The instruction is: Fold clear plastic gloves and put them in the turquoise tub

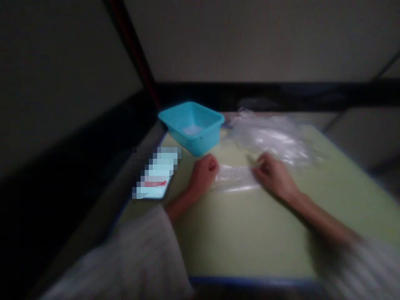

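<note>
Between my two hands a clear plastic bag (pixel 236 179) is stretched just above or on the yellow-green table (pixel 250 237). My left hand (pixel 204 173) is closed at the bag's left end, its fingers curled in. At the right end, my right hand (pixel 273 173) pinches the plastic between thumb and fingers. Blur hides the exact edges of the bag. Behind my right hand lies a loose heap of clear plastic bags (pixel 271 133).
A turquoise plastic basin (pixel 208 141) stands at the back left, something whitish on its bottom. Left of my left hand lies a phone-like flat device (pixel 156 189) with a lit, pixelated screen. The table has a blue edge (pixel 250 281); a wall (pixel 265 41) rises behind.
</note>
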The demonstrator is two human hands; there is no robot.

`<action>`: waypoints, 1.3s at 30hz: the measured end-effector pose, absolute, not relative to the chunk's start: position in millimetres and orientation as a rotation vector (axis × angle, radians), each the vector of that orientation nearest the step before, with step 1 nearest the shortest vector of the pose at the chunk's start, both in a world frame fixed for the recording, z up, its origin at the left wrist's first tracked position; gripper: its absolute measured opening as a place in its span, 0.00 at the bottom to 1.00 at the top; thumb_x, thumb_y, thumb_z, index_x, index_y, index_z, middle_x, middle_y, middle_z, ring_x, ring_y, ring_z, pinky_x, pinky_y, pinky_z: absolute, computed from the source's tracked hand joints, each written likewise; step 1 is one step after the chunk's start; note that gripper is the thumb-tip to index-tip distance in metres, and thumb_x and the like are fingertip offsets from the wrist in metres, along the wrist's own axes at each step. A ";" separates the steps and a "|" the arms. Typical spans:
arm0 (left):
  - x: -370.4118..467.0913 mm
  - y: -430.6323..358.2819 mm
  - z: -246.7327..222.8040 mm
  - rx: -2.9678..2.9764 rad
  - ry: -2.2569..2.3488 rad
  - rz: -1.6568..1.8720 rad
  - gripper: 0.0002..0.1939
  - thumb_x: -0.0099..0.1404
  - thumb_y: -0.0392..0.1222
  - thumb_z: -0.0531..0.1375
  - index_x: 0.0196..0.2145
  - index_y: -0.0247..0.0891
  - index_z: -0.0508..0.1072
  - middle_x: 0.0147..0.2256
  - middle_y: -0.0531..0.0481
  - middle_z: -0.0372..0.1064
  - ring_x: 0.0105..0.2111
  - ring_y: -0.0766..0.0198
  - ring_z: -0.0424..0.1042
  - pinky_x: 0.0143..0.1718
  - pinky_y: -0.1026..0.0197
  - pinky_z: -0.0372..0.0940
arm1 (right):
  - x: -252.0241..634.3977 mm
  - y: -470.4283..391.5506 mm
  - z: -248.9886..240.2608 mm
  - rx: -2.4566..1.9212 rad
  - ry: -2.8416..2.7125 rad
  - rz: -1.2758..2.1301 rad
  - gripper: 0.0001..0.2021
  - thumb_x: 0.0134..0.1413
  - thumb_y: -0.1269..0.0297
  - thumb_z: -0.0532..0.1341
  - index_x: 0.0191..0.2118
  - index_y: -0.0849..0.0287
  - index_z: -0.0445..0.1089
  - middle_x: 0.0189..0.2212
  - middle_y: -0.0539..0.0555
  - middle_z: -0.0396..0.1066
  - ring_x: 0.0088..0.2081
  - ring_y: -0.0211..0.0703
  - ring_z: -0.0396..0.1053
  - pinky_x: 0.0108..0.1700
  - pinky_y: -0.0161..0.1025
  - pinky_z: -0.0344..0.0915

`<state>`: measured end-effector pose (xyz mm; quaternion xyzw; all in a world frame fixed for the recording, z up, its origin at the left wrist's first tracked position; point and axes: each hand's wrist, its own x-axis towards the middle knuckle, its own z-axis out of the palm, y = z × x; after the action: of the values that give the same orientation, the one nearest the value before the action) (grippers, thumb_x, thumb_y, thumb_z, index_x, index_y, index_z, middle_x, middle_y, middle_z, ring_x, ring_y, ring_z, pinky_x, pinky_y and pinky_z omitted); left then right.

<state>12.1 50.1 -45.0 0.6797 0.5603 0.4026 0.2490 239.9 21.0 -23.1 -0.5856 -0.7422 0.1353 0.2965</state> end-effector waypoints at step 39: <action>11.7 47.8 -42.3 1.847 1.494 1.110 0.07 0.51 0.27 0.54 0.24 0.36 0.65 0.20 0.57 0.61 0.22 0.69 0.63 0.24 0.68 0.56 | 242.2 8.1 -16.4 -1.362 -2.138 0.594 0.18 0.53 0.68 0.52 0.51 0.62 0.57 0.41 0.63 0.72 0.37 0.49 0.72 0.37 0.44 0.68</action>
<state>11.7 47.8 -42.3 0.6808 0.5507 0.4092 0.2567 242.2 8.1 -16.4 -0.5044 -0.7916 0.2199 0.2656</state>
